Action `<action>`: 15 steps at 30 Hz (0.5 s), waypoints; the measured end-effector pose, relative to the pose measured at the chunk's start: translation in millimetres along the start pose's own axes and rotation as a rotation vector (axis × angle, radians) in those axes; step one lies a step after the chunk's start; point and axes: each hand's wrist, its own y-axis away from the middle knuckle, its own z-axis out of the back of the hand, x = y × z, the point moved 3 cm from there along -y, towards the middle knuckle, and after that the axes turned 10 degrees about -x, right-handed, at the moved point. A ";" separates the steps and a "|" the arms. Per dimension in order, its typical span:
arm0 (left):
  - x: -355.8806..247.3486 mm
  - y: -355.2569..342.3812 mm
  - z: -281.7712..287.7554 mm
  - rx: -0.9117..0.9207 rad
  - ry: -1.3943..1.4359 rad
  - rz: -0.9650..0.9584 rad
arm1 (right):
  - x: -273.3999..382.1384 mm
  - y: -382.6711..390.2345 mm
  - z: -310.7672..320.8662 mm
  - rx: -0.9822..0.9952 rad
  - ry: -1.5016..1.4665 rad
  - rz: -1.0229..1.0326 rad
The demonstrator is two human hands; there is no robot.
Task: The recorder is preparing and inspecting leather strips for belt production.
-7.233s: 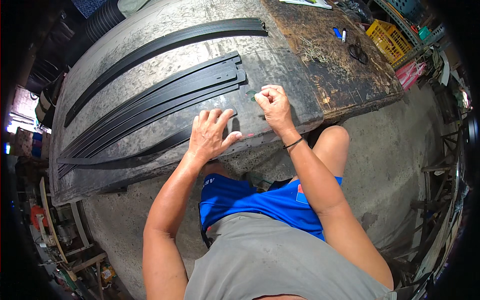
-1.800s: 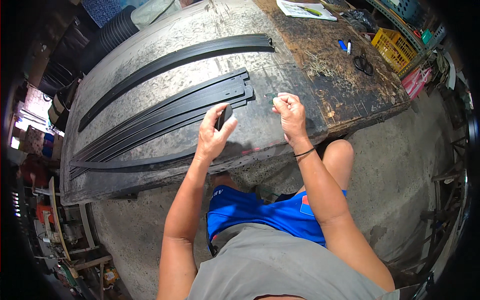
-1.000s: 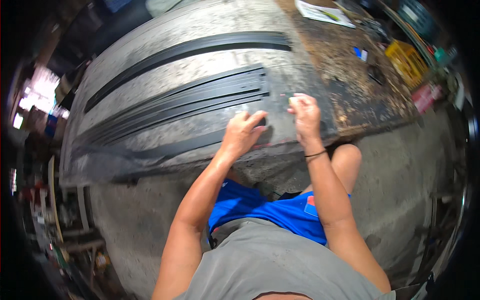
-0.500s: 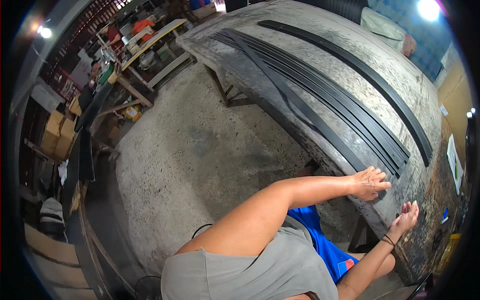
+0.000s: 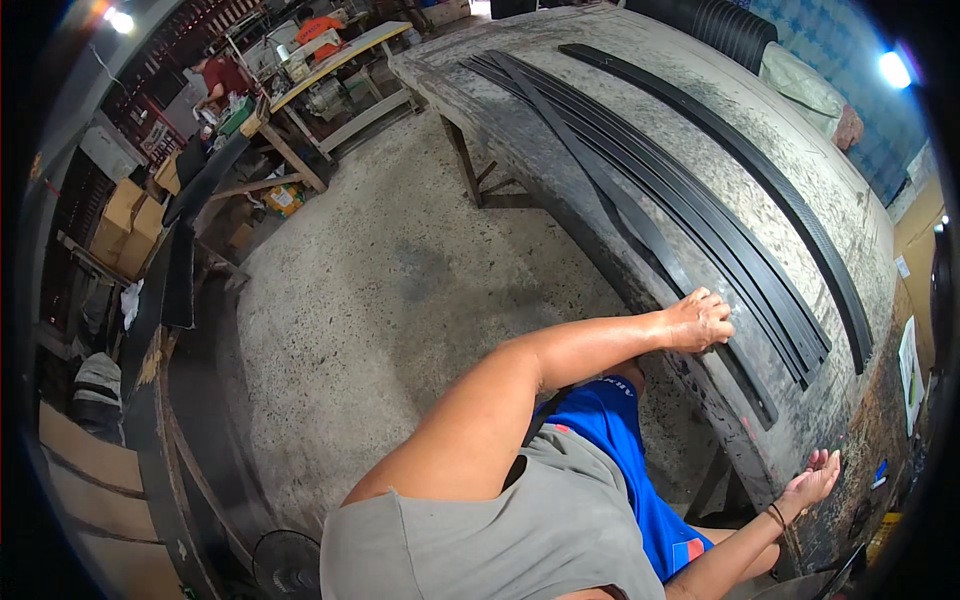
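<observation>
My left hand (image 5: 697,320) is closed over a long, flat black strip (image 5: 742,378) at the near edge of the worktable. The strip's near end sticks out past my fingers, and its far part crosses over a stack of long black strips (image 5: 690,205) lying side by side. My right hand (image 5: 812,482) is at the table's near right corner, palm up, with its fingers loosely curled and apart; nothing shows in it. Farther across, a separate curved black strip (image 5: 745,150) with a textured side lies alone on the grey worktable (image 5: 850,200).
Papers (image 5: 910,375) and a blue marker (image 5: 880,470) lie at the right edge. Black rolled material (image 5: 715,35) and a pale sack (image 5: 800,80) are at the far side. Cardboard boxes (image 5: 125,230) stand left; a person in red (image 5: 222,78) works far left.
My left hand has slid back along the strip, away from its near end, which now shows. My right hand stays near the table corner. The view has shifted slightly.
</observation>
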 end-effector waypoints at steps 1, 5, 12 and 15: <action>-0.2 -11.9 -1.1 0.002 0.041 0.028 | 3.5 -4.7 7.5 -0.009 -0.004 0.014; 19.2 -37.8 11.4 -0.133 0.072 -0.081 | 10.0 14.9 -3.4 0.022 -0.065 0.045; 61.6 -118.7 7.1 -0.099 -0.185 -0.390 | 25.5 31.8 -7.1 -0.068 -0.142 0.042; 60.2 -149.0 -1.7 0.107 -0.277 -0.270 | 36.7 33.6 -0.7 -0.103 -0.137 0.046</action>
